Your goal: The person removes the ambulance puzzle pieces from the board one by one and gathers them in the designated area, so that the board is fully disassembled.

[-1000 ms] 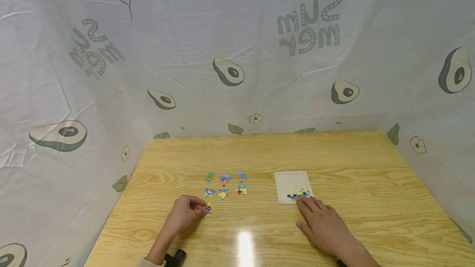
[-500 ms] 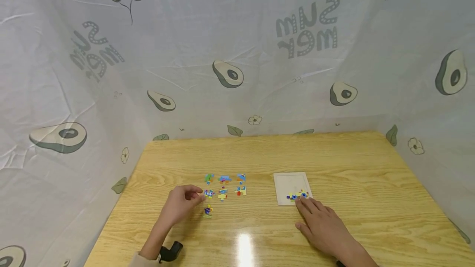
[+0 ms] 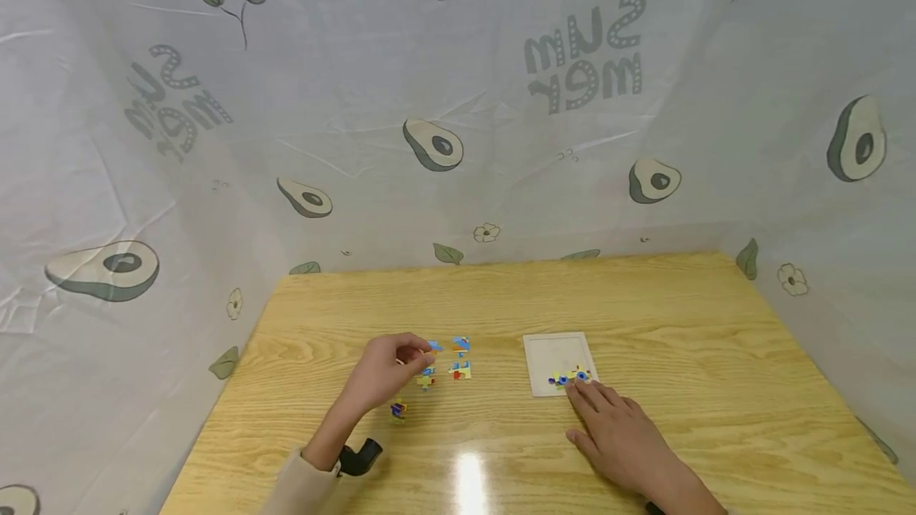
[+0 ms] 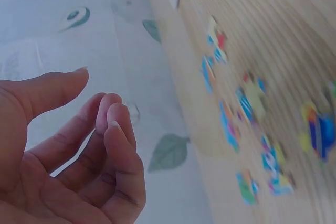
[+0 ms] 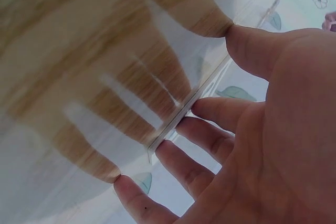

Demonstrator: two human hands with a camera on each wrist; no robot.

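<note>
My left hand (image 3: 392,372) hovers over the loose jigsaw pieces on the left part of the table. Its fingers are loosely bent, and in the left wrist view a gap shows between thumb and fingertips with nothing held. Nearby lie a yellow-and-blue piece (image 3: 426,380), a piece with red and yellow (image 3: 460,370) and a blue-and-orange piece (image 3: 461,345). The hand covers some pieces in the head view. My right hand (image 3: 621,435) lies with straight fingers at the near edge of the white puzzle tray (image 3: 545,352). Joined pieces (image 3: 564,380) sit in the tray's near right part.
A separate purple-and-yellow piece (image 3: 397,410) lies nearer to me than the others. The wooden table (image 3: 644,300) is bounded by a patterned white cloth (image 3: 372,221) at the back and sides. A bright light reflection (image 3: 469,483) shows near the front.
My left hand has left the purple-and-yellow piece and moved away from me and to the right, above the other pieces. My right hand stays at the tray. The view has shifted slightly.
</note>
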